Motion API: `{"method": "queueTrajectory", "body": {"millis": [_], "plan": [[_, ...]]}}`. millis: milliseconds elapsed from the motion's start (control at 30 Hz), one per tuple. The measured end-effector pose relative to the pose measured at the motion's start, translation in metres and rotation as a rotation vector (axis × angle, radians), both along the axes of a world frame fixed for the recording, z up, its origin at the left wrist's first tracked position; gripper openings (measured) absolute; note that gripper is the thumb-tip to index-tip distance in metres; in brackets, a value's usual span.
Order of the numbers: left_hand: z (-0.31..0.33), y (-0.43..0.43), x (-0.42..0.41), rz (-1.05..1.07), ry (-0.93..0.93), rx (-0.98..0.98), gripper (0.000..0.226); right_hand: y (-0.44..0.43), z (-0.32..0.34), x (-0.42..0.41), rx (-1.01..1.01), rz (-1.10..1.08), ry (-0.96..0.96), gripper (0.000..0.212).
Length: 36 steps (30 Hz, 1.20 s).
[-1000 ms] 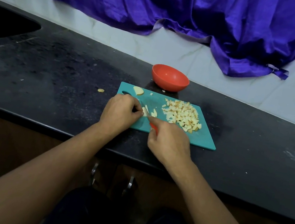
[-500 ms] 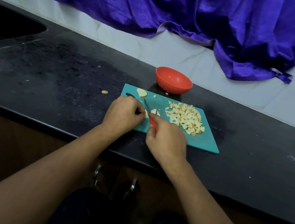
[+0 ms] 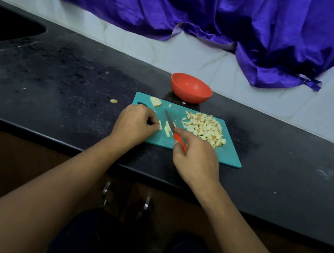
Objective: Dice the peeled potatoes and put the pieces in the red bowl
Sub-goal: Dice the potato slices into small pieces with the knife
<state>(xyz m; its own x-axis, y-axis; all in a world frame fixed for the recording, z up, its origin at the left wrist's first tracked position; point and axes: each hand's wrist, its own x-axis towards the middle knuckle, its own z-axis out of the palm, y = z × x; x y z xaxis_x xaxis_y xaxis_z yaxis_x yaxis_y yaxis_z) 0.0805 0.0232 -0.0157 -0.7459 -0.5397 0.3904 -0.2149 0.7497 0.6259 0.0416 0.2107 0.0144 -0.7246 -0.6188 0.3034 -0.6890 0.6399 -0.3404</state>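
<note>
Pale yellow diced potato (image 3: 204,127) lies heaped at the right of the teal cutting board (image 3: 229,156), and a few potato strips (image 3: 167,128) lie beside the blade. The red bowl (image 3: 190,88) stands behind the board. The right hand (image 3: 195,160) grasps the red-handled knife (image 3: 170,123). The left hand (image 3: 134,124), fingers curled, pinches the leftmost strip. Since half a second ago the hands have parted, exposing the strips.

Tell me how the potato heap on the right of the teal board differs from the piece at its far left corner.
The heap is many small cubes; the corner piece is one rounded slice, uncut. The heap lies right of the knife that the right hand holds; the corner piece lies beyond the left hand, which holds a strip. Both are pale potato on the board, neither in the red bowl.
</note>
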Motion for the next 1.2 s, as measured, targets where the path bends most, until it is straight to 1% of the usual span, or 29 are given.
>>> {"method": "queueTrajectory", "body": {"millis": [300,533,600,667,733,800,867,967,1067,1133,1200], "plan": [[0.0,0.0,0.0,-0.003,-0.015,0.006,0.008,-0.029,-0.006,0.009,0.069,0.015,0.057,0.045],[0.002,0.001,-0.001,-0.009,-0.015,-0.007,0.009,-0.024,-0.007,0.006,0.148,0.037,0.099,0.045],[0.002,0.001,0.0,-0.01,-0.011,-0.009,0.009,-0.019,-0.006,0.004,0.154,0.05,0.073,0.044],[0.001,0.001,0.001,-0.022,-0.003,-0.01,0.008,-0.011,-0.006,-0.001,0.069,0.065,-0.029,0.042],[-0.001,-0.001,0.0,-0.036,0.021,0.01,0.007,-0.002,-0.007,-0.009,-0.074,0.055,-0.127,0.041],[-0.001,-0.003,0.0,-0.034,0.04,0.035,0.013,0.005,-0.009,-0.018,-0.186,0.032,-0.198,0.039],[-0.001,-0.003,-0.001,-0.027,0.048,0.033,0.018,0.01,-0.01,-0.024,-0.223,-0.001,-0.234,0.037],[0.0,-0.002,-0.003,-0.028,0.0,-0.008,0.026,0.013,-0.012,-0.028,-0.22,-0.039,-0.214,0.038],[-0.002,-0.001,-0.005,-0.04,-0.052,-0.053,0.036,0.015,-0.018,-0.026,-0.198,-0.053,-0.097,0.041],[-0.002,0.0,-0.005,-0.049,-0.054,-0.057,0.037,0.016,-0.02,-0.025,-0.216,-0.059,-0.051,0.042],[-0.001,0.0,-0.004,-0.072,-0.045,-0.063,0.033,0.016,-0.022,-0.027,-0.237,-0.053,-0.051,0.042]]}}
